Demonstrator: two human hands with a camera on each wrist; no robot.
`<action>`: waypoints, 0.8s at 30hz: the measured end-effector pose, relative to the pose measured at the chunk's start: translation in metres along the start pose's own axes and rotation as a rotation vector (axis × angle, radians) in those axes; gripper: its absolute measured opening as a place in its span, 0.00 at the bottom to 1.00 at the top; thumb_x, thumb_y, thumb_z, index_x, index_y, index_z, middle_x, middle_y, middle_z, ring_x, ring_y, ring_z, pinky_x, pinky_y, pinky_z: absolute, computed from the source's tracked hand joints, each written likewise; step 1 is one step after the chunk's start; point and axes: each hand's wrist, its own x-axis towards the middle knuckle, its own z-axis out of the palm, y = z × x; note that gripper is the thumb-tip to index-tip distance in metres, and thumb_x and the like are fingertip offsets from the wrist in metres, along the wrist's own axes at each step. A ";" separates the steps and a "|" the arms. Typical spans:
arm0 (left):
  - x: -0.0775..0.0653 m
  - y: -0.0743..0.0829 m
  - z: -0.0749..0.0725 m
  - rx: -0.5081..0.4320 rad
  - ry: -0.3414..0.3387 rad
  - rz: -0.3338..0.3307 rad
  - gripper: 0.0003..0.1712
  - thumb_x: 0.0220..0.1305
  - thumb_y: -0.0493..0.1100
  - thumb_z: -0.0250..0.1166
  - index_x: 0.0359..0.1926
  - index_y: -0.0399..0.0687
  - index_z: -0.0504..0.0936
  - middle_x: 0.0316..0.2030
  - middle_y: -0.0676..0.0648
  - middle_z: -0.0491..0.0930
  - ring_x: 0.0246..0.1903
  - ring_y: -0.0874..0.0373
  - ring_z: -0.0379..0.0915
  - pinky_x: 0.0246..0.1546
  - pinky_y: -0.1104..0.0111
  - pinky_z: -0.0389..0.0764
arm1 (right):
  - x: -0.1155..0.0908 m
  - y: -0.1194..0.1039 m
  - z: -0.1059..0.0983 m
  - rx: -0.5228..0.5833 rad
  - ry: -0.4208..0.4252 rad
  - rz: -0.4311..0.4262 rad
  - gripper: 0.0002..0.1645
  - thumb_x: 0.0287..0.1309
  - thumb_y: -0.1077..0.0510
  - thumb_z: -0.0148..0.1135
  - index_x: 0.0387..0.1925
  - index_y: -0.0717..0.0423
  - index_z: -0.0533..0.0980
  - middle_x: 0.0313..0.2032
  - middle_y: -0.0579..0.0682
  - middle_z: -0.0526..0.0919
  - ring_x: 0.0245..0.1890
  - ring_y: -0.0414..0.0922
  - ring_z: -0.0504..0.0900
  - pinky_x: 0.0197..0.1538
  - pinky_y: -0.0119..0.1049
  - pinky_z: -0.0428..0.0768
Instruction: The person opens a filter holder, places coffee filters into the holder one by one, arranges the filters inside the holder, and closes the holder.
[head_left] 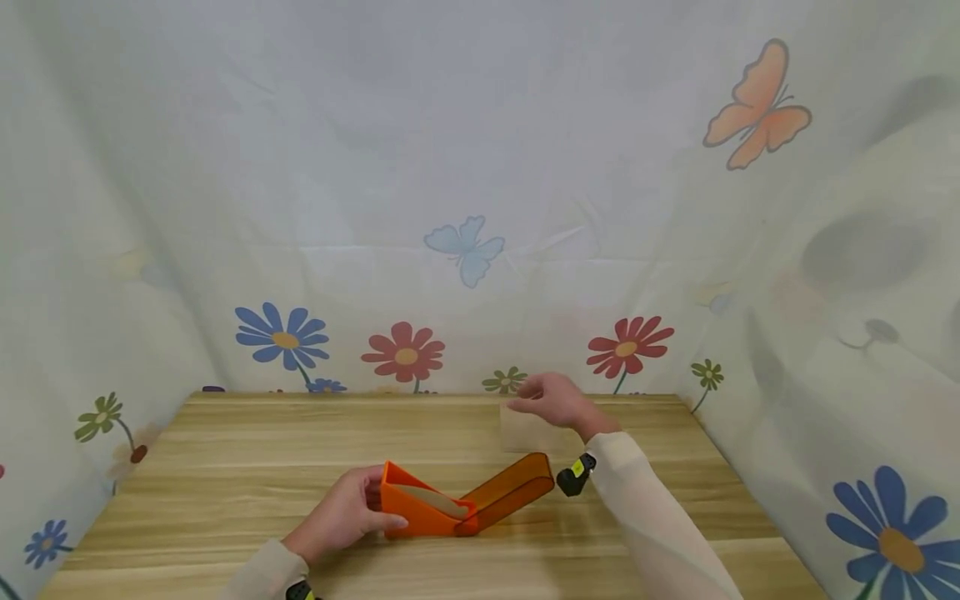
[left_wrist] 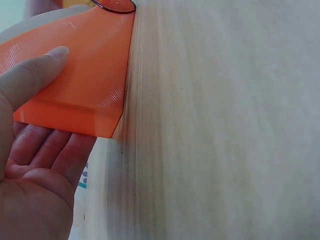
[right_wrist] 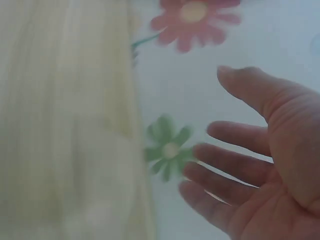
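Pinching an orange, wedge-shaped plastic case [head_left: 418, 517], the left hand [head_left: 348, 506] could tip it by squeezing unevenly, the right hand [head_left: 558, 402] spread near a thin, pale sheet [head_left: 525, 433].

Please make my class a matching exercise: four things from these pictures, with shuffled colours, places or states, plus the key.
1. Case body
2. Case lid
3. Loose pale sheet
4. Right grip

A. Lying near the far edge of the wooden tabletop
B. Relaxed and holding nothing
C. Opaque orange
D. Translucent amber, swung open

Pairs: 1-C, 2-D, 3-A, 4-B
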 end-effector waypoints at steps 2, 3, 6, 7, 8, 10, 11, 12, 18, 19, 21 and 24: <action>0.000 0.001 0.000 0.000 0.003 0.000 0.32 0.53 0.48 0.81 0.58 0.44 0.81 0.51 0.46 0.87 0.46 0.55 0.85 0.50 0.66 0.86 | 0.007 0.011 0.006 -0.002 0.015 0.022 0.29 0.65 0.43 0.68 0.57 0.61 0.81 0.58 0.59 0.83 0.56 0.56 0.83 0.55 0.50 0.86; -0.001 0.001 0.000 -0.001 0.005 0.001 0.32 0.53 0.48 0.81 0.58 0.44 0.81 0.51 0.46 0.87 0.46 0.55 0.85 0.50 0.66 0.86 | 0.010 0.016 0.009 0.000 0.021 0.033 0.30 0.65 0.43 0.68 0.57 0.62 0.81 0.58 0.60 0.83 0.55 0.56 0.83 0.55 0.50 0.86; -0.001 0.001 -0.001 0.001 0.010 -0.004 0.32 0.53 0.49 0.81 0.58 0.45 0.82 0.51 0.47 0.88 0.46 0.56 0.85 0.50 0.67 0.86 | 0.018 0.026 0.019 -0.019 0.047 0.057 0.32 0.63 0.45 0.70 0.59 0.64 0.79 0.58 0.61 0.83 0.55 0.57 0.82 0.56 0.53 0.84; -0.001 0.000 -0.001 0.001 0.012 -0.006 0.32 0.53 0.49 0.80 0.58 0.45 0.82 0.51 0.47 0.88 0.46 0.56 0.85 0.50 0.68 0.86 | 0.020 0.029 0.022 -0.028 0.056 0.074 0.33 0.62 0.45 0.71 0.59 0.64 0.79 0.58 0.61 0.83 0.55 0.57 0.82 0.58 0.53 0.83; 0.000 0.000 -0.001 0.000 0.012 -0.007 0.32 0.53 0.49 0.80 0.58 0.45 0.82 0.51 0.47 0.88 0.46 0.56 0.85 0.50 0.68 0.86 | 0.021 0.032 0.026 -0.036 0.062 0.092 0.34 0.62 0.45 0.72 0.61 0.64 0.78 0.59 0.60 0.82 0.56 0.57 0.81 0.60 0.54 0.82; 0.000 0.000 0.000 0.003 0.010 -0.004 0.32 0.53 0.49 0.80 0.58 0.45 0.82 0.51 0.47 0.88 0.45 0.56 0.85 0.50 0.67 0.86 | 0.023 0.038 0.032 -0.045 0.070 0.124 0.38 0.60 0.45 0.73 0.64 0.63 0.75 0.61 0.60 0.80 0.59 0.57 0.79 0.63 0.56 0.79; 0.000 0.000 0.000 0.001 0.009 -0.002 0.32 0.53 0.49 0.80 0.58 0.45 0.82 0.51 0.47 0.88 0.45 0.56 0.85 0.50 0.67 0.86 | 0.023 0.042 0.035 -0.044 0.074 0.144 0.40 0.59 0.45 0.74 0.65 0.63 0.74 0.63 0.60 0.79 0.60 0.57 0.78 0.65 0.56 0.78; 0.000 0.000 0.000 -0.002 0.007 0.000 0.32 0.53 0.48 0.80 0.58 0.44 0.82 0.51 0.46 0.87 0.46 0.56 0.85 0.50 0.67 0.86 | 0.024 0.045 0.037 -0.044 0.075 0.155 0.41 0.58 0.45 0.75 0.66 0.63 0.73 0.64 0.60 0.78 0.61 0.57 0.77 0.66 0.57 0.77; 0.000 0.002 0.001 -0.003 0.002 0.001 0.32 0.54 0.48 0.80 0.58 0.45 0.82 0.51 0.47 0.87 0.45 0.56 0.85 0.49 0.68 0.86 | 0.024 0.060 0.041 -0.028 0.081 0.184 0.47 0.53 0.46 0.79 0.68 0.65 0.71 0.64 0.61 0.77 0.61 0.59 0.77 0.66 0.59 0.77; 0.000 0.001 0.001 -0.001 0.001 0.001 0.31 0.54 0.48 0.80 0.58 0.45 0.82 0.51 0.47 0.87 0.45 0.56 0.85 0.49 0.69 0.86 | 0.025 0.061 0.041 -0.034 0.081 0.189 0.47 0.52 0.45 0.79 0.67 0.65 0.71 0.64 0.62 0.77 0.60 0.59 0.78 0.65 0.59 0.77; 0.001 0.001 0.002 0.003 0.000 -0.004 0.31 0.54 0.49 0.80 0.57 0.45 0.82 0.50 0.47 0.88 0.45 0.56 0.85 0.49 0.69 0.86 | 0.025 0.063 0.041 -0.040 0.080 0.200 0.48 0.51 0.45 0.80 0.66 0.65 0.72 0.63 0.62 0.78 0.59 0.59 0.78 0.65 0.59 0.77; 0.001 0.001 0.001 0.007 0.003 -0.011 0.32 0.54 0.50 0.80 0.57 0.46 0.82 0.50 0.47 0.87 0.46 0.56 0.85 0.50 0.68 0.86 | 0.027 0.065 0.043 -0.015 0.084 0.230 0.47 0.48 0.45 0.82 0.64 0.65 0.73 0.62 0.62 0.79 0.56 0.57 0.79 0.64 0.58 0.78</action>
